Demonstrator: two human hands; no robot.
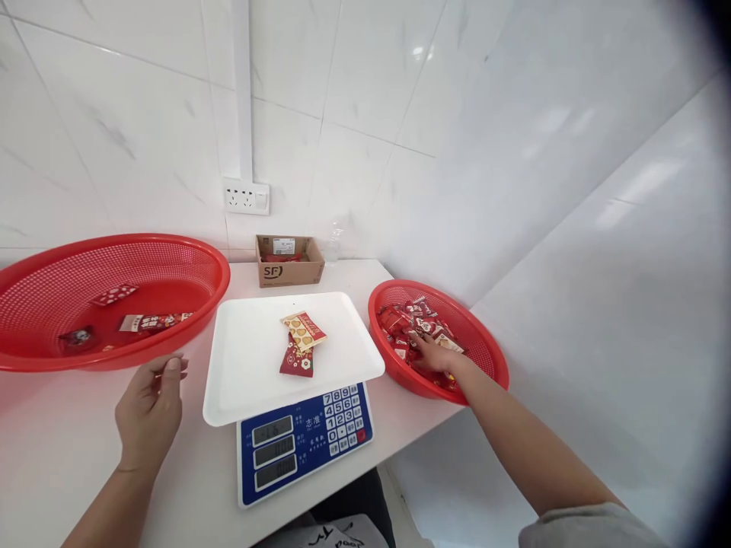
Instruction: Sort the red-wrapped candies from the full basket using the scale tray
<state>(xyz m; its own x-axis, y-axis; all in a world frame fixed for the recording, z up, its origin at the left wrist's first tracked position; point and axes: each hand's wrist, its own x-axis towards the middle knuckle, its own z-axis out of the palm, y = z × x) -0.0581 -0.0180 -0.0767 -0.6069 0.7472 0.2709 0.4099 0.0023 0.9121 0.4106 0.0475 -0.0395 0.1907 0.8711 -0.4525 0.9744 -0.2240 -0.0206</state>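
My right hand [435, 354] reaches into the small red basket [491, 346] on the right and rests among its red snack packets [414, 320]; its fingers are curled over them, and I cannot make out whether one is gripped. My left hand [151, 407] hovers over the white table beside the scale, fingers loosely curled, holding nothing. Two packets [301, 342] lie on the white tray [251, 358] of the electronic scale [302, 445].
A large red basket [171, 259] with a few packets stands at the left. A small cardboard box [289, 260] sits by the tiled wall under a socket [246, 196]. The table's edge runs close to my body.
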